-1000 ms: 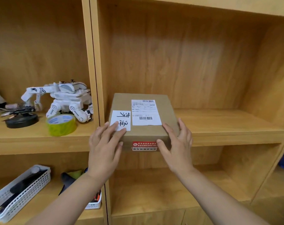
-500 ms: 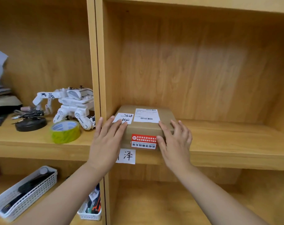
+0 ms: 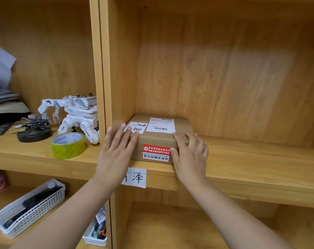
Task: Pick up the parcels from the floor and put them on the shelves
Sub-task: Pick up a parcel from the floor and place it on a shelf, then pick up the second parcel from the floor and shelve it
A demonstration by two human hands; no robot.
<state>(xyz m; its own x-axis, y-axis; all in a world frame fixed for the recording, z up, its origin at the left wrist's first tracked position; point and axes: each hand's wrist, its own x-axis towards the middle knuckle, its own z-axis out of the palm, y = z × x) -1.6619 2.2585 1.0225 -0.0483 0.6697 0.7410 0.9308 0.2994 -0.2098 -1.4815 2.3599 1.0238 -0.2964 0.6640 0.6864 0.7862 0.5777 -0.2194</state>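
Observation:
A flat brown cardboard parcel (image 3: 159, 139) lies on the middle shelf board (image 3: 251, 159), tucked into the compartment's left rear corner. It carries a white shipping label, a handwritten white slip and a red sticker on its front face. My left hand (image 3: 115, 151) lies over its front left corner, fingers stretched flat. My right hand (image 3: 190, 159) holds the front right corner, thumb on the front face and fingers on top.
A handwritten paper label (image 3: 135, 177) hangs on the shelf edge below the parcel. Beyond the upright divider (image 3: 100, 69), the left compartment holds a white toy robot (image 3: 77, 114), a green tape roll (image 3: 68, 145) and a black round base (image 3: 34, 133). A white basket (image 3: 30, 207) sits below.
The parcel has slid from the shelf's front edge deeper into the compartment, with both hands following it. The view has risen and come closer.

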